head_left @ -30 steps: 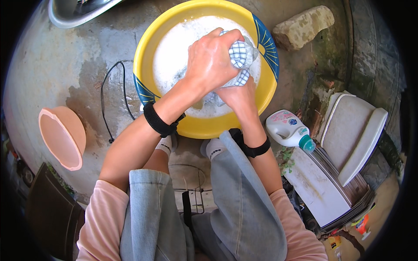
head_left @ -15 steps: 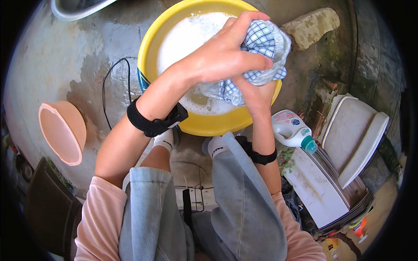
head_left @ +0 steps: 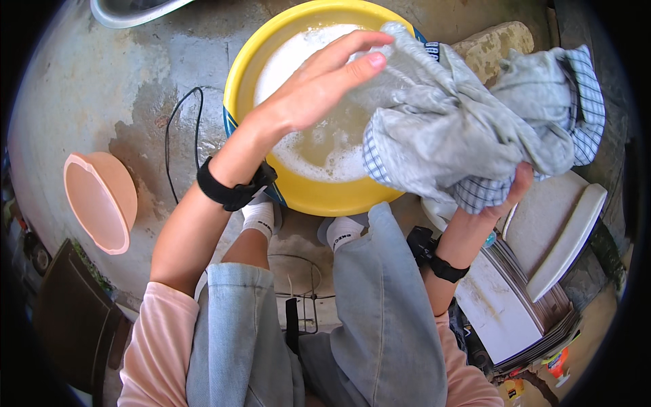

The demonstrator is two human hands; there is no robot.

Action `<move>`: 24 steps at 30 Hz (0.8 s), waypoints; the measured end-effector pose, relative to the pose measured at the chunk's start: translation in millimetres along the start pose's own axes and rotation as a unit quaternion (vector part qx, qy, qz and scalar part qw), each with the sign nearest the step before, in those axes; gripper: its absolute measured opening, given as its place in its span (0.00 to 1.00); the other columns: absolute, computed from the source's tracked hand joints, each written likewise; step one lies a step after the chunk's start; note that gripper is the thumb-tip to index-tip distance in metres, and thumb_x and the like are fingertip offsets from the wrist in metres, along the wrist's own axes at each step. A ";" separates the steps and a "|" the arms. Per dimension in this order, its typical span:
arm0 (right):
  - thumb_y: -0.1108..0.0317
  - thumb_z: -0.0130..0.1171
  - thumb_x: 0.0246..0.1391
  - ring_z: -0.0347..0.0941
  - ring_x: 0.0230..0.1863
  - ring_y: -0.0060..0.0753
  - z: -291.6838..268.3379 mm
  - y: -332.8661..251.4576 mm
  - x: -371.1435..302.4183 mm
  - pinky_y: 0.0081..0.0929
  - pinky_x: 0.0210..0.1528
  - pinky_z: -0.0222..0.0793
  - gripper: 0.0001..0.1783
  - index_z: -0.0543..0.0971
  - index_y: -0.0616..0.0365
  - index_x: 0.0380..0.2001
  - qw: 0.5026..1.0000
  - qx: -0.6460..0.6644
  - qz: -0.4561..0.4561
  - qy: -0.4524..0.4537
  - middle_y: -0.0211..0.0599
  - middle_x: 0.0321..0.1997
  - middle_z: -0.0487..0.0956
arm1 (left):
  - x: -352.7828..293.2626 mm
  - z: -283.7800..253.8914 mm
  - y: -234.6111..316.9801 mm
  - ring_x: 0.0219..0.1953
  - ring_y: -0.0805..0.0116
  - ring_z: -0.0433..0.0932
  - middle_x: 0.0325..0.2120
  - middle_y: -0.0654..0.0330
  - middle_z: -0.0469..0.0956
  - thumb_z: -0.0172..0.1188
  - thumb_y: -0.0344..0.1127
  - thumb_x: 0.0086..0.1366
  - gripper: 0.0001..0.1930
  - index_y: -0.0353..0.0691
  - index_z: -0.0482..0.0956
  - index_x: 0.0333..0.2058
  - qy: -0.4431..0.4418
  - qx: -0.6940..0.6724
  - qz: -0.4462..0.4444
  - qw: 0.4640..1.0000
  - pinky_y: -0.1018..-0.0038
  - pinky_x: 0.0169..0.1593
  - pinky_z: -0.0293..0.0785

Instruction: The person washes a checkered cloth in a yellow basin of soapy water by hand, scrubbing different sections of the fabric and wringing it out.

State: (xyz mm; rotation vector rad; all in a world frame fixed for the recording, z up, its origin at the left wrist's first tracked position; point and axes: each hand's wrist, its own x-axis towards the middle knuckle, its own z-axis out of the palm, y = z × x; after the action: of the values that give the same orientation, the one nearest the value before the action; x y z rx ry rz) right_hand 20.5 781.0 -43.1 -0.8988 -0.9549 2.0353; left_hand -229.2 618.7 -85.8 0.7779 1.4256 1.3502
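We note the right hand [head_left: 498,203] gripping the wet checked cloth [head_left: 468,129] from beneath, bunched above the yellow basin's [head_left: 244,74] right rim. The left hand [head_left: 319,85], fingers extended, touches the cloth's left edge over soapy water [head_left: 319,146].

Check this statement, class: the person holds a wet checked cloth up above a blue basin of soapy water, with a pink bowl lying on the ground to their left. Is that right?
Not quite. The basin is yellow, not blue, as the head view shows. The rest stands: both the left hand and the right hand are on the wet checked cloth, raised above the soapy water, and a pink bowl lies on the ground to the person's left.
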 end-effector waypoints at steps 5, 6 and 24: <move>0.53 0.52 0.56 0.72 0.57 0.45 -45.8 -6.8 8.3 0.41 0.63 0.66 0.32 0.70 0.64 0.58 0.999 0.031 -0.019 0.023 0.48 0.58 0.75 | 21.5 26.8 -3.1 0.70 0.55 0.53 0.67 0.49 0.57 0.47 0.71 0.61 0.46 0.41 0.58 0.67 -0.004 0.086 0.191 0.978 0.62 0.71 0.45; 0.54 0.52 0.56 0.72 0.58 0.45 -49.8 -1.5 8.3 0.41 0.63 0.65 0.30 0.70 0.64 0.57 0.999 0.012 -0.018 0.040 0.49 0.58 0.74 | 21.4 27.5 -2.5 0.70 0.55 0.54 0.66 0.49 0.59 0.46 0.72 0.62 0.46 0.42 0.58 0.67 -0.039 0.085 0.185 0.978 0.61 0.70 0.45; 0.71 0.45 0.61 0.69 0.58 0.47 -7.7 5.0 -61.8 0.45 0.61 0.61 0.16 0.77 0.59 0.49 0.355 -0.894 -0.274 0.009 0.46 0.55 0.75 | -9.5 37.8 -51.2 0.43 0.66 0.78 0.38 0.59 0.83 0.63 0.30 0.57 0.16 0.34 0.80 0.45 -0.146 0.073 -0.058 0.985 0.71 0.52 0.71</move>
State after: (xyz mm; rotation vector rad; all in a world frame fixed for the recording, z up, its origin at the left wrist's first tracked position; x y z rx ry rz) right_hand 56.7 731.1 -33.3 -1.0605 -2.8491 -0.4629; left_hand -182.2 613.8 -129.4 0.9326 1.3236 1.0036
